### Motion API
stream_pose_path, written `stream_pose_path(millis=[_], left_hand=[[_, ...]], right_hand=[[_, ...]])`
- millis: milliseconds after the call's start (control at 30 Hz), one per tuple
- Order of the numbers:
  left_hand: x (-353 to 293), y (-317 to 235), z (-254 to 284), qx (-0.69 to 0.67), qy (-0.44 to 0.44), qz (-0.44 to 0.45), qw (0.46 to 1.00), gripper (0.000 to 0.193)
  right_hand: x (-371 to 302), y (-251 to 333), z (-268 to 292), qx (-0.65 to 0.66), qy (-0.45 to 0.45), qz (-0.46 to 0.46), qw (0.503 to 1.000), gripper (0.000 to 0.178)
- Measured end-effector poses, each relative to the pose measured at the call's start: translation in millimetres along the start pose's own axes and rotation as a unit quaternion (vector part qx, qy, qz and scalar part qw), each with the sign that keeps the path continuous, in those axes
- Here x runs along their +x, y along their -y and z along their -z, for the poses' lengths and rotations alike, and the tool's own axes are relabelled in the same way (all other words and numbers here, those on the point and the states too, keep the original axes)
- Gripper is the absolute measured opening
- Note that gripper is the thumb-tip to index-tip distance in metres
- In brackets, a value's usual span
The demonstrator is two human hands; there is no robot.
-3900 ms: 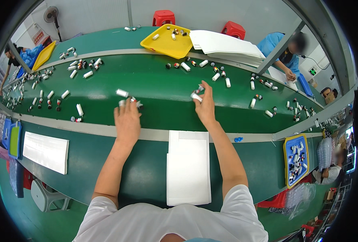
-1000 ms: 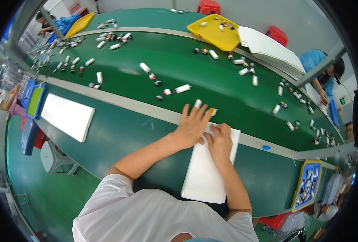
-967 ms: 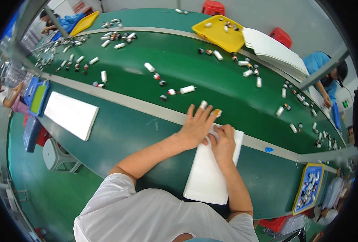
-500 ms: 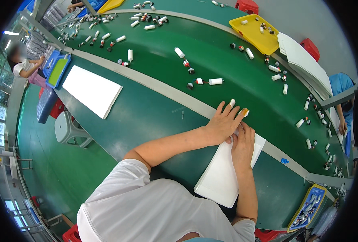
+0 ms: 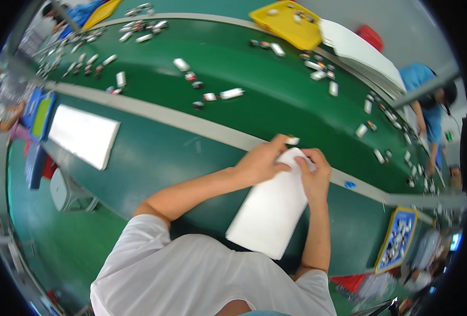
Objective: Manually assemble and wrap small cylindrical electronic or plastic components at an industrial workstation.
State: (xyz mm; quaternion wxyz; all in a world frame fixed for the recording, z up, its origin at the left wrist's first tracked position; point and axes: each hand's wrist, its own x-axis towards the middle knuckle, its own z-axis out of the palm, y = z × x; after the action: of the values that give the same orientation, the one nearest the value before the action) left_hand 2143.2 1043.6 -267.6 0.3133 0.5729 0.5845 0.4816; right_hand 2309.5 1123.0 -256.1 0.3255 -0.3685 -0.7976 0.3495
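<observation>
A stack of white sheets (image 5: 270, 208) lies lengthwise in front of me, its far end lifted and bent. My left hand (image 5: 265, 159) grips that far end from the left, thumb on top and fingers behind. White wrapping with a yellowish patch covers a fingertip there. On the far right corner of the stack, my right hand (image 5: 316, 173) has its thumb over the top, and its fingers curl around the edge. The fingers beneath the sheets are hidden.
Beyond the grey rail (image 5: 191, 121) runs a green conveyor belt (image 5: 212, 63) with many small white cylinders with wires. Another white stack (image 5: 83, 136) lies at left. A yellow tray (image 5: 286, 29) stands far off, a blue-yellow tray (image 5: 380, 253) at right. Co-workers sit around.
My hands have come apart from close together and now grip either side of the stack's far end, which has lifted. My view has shifted, so the surroundings appear further left.
</observation>
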Motion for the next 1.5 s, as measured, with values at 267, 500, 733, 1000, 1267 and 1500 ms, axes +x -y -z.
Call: stream_pose_path(millis=[267, 500, 733, 1000, 1267, 1500], left_hand=[[9, -1, -16, -0.262, 0.032, 0.078, 0.961, 0.046], [5, -7, -25, -0.175, 0.015, 0.019, 0.984, 0.042], [8, -8, -29, -0.151, 0.024, 0.021, 0.988, 0.048], [9, -12, -32, -0.105, 0.033, 0.017, 0.994, 0.042], [19, -24, -33, -0.340, 0.068, 0.104, 0.932, 0.013], [21, -18, -30, -0.250, 0.029, 0.150, 0.956, 0.011]], right_hand=[[-4, 9, 39, 0.146, 0.063, -0.113, 0.981, 0.015], [-5, 3, 58, 0.250, 0.130, -0.170, 0.944, 0.016], [-6, 5, 61, 0.221, 0.112, -0.150, 0.957, 0.011], [-6, 7, 66, 0.154, 0.113, -0.095, 0.977, 0.007], [-3, -19, 62, 0.045, -0.009, 0.122, 0.991, 0.009], [-16, 13, 50, 0.032, -0.091, -0.002, 0.995, 0.015]])
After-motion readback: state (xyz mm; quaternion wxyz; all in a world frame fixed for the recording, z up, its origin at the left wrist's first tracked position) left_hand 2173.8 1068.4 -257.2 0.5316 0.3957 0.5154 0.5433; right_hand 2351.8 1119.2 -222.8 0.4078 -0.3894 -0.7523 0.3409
